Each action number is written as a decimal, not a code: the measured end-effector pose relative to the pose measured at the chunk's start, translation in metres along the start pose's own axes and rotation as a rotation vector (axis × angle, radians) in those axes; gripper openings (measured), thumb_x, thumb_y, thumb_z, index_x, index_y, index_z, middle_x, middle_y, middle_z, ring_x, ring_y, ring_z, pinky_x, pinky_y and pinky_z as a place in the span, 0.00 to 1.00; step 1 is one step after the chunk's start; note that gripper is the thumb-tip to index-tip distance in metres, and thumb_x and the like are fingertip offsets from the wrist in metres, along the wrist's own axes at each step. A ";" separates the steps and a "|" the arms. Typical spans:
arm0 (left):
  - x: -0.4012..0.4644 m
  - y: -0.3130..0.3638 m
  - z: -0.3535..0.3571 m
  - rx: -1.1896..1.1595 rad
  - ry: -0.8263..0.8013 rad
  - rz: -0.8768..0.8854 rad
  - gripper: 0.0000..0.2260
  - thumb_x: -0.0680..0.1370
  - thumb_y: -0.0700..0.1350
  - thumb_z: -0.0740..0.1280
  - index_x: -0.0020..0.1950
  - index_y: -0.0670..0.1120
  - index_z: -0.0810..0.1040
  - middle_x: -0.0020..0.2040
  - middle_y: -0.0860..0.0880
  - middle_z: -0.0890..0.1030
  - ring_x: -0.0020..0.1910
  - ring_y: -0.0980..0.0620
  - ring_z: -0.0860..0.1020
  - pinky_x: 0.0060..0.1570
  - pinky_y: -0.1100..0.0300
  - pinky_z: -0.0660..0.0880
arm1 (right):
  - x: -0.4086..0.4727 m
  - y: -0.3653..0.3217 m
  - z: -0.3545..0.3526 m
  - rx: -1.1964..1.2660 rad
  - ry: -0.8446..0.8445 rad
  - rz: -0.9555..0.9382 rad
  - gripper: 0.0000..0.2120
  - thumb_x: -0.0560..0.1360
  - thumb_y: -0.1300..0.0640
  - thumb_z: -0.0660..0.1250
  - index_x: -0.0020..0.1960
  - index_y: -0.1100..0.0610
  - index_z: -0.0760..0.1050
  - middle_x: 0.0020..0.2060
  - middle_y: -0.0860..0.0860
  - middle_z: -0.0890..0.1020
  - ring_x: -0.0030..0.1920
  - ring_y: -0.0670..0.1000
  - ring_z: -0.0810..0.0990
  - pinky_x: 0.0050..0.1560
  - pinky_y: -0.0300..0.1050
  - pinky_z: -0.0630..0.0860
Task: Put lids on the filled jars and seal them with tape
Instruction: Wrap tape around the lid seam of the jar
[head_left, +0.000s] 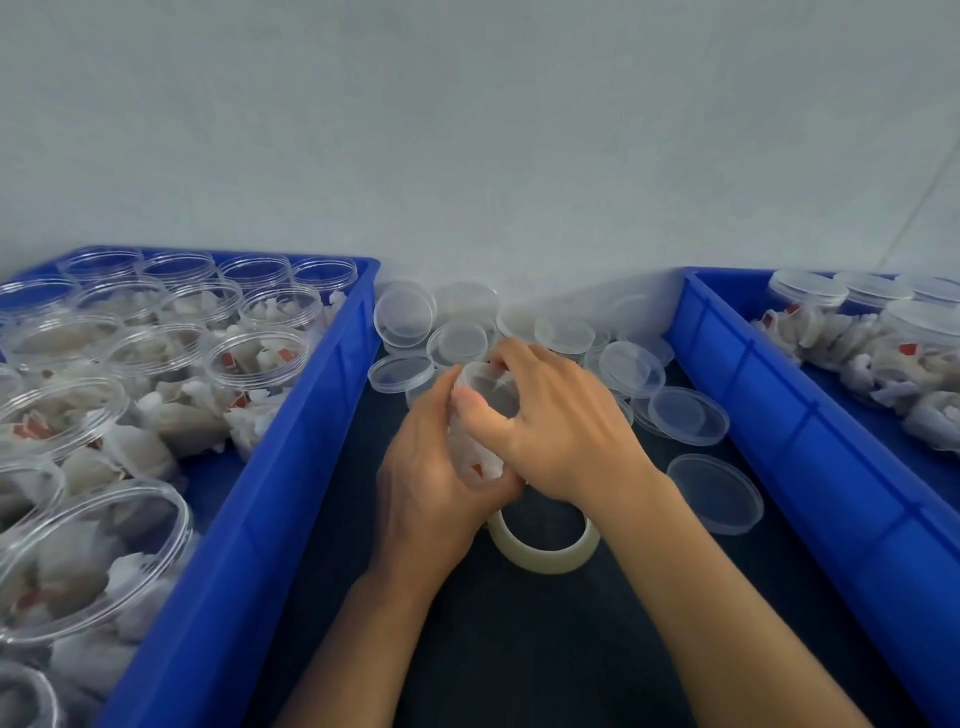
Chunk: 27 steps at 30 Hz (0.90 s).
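Filled clear plastic jar (475, 457) with white wrapped pieces inside sits between both hands at the middle of the head view, above a dark table surface (519, 649). The left hand (426, 488) curls around the jar's side from the left, fingers wrapped under it. The right hand (561, 421) arches over the top, its thumb and fingers pinching the rim of a clear round lid (488, 387) that rests on the jar's mouth. Whether the lid is fully seated cannot be told.

Just below the hands lies a roll of translucent tape (545, 551), flat on the table and partly hidden by the right wrist. Behind the hands, a heap of loose clear lids (457, 338) spreads across the table towards a pale wall (467, 130). To the left stands a blue plastic crate (234, 519) packed with open filled jars (257, 358). To the right, another blue crate (779, 415) holds jars with lids on (808, 291).
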<state>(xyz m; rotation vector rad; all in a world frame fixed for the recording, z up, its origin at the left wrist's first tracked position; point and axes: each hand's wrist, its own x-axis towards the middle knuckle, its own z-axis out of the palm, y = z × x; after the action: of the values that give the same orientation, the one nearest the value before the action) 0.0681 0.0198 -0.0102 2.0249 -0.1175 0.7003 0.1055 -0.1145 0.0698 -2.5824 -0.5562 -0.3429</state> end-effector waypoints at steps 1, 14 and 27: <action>0.000 -0.001 0.001 -0.002 -0.001 -0.005 0.43 0.66 0.54 0.84 0.78 0.58 0.69 0.67 0.61 0.79 0.65 0.60 0.80 0.57 0.49 0.82 | -0.001 -0.001 0.001 -0.002 0.011 0.012 0.27 0.75 0.27 0.53 0.55 0.48 0.72 0.48 0.45 0.79 0.46 0.50 0.79 0.46 0.52 0.77; 0.011 -0.019 0.005 -0.158 0.128 -0.117 0.42 0.68 0.64 0.77 0.79 0.57 0.67 0.69 0.55 0.78 0.70 0.54 0.77 0.68 0.47 0.77 | -0.050 0.022 0.009 0.023 0.090 0.078 0.11 0.81 0.38 0.63 0.56 0.44 0.70 0.47 0.39 0.79 0.47 0.43 0.78 0.43 0.42 0.74; 0.003 -0.006 0.002 -0.084 0.144 -0.142 0.46 0.72 0.65 0.74 0.85 0.52 0.59 0.79 0.55 0.70 0.77 0.58 0.69 0.75 0.49 0.72 | -0.061 0.030 0.010 -0.139 -0.213 0.123 0.14 0.73 0.38 0.66 0.42 0.48 0.72 0.35 0.45 0.79 0.38 0.50 0.79 0.38 0.47 0.72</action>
<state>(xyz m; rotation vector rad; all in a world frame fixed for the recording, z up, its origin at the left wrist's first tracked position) 0.0741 0.0225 -0.0140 1.8758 0.0790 0.7366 0.0664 -0.1536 0.0290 -2.7921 -0.4575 -0.0674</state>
